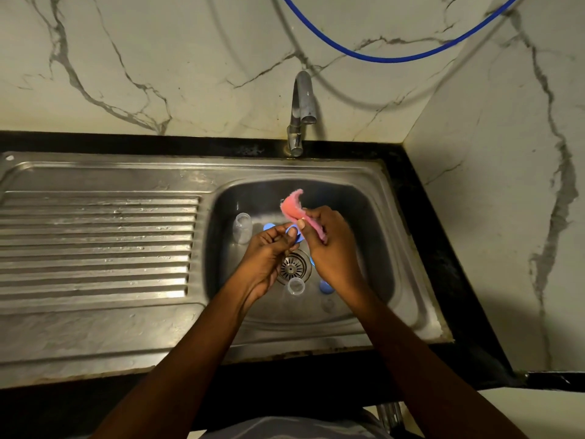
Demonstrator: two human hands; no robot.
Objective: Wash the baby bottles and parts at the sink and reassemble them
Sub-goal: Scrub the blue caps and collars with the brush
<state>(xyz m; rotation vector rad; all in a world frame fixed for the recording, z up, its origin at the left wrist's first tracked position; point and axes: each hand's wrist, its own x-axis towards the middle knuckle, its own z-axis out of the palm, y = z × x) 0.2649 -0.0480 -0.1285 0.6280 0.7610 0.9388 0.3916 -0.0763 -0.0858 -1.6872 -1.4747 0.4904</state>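
**Desk:** What is being washed here?

**Photographer:** A blue ring (292, 232), seemingly a bottle's screw collar, is being scrubbed over the middle of the sink (373, 198), just above the drain (292, 267).

**Desk:** Who is holding what?

**Photographer:** The left hand (269, 251) is pinching the ring between curled fingers (276, 236) and thumb. The right hand (329, 245) is gripping a pink pad (292, 208), pressing it to the ring with the thumb while its free end is sticking up.

**Desk:** How far along is the job?

**Photographer:** I am judging it early to midway. A clear bottle (242, 228), a clear cap (296, 285) and a blue piece (326, 287) by the right wrist are sitting apart in the basin, none of them joined. Washing, rinsing and all reassembly are looking undone, and no water is showing at the tap (300, 112).

**Desk:** And the arms?

**Photographer:** Both forearms are reaching in from the near edge, converging so the hands are meeting over the basin, wrists dipping downward.
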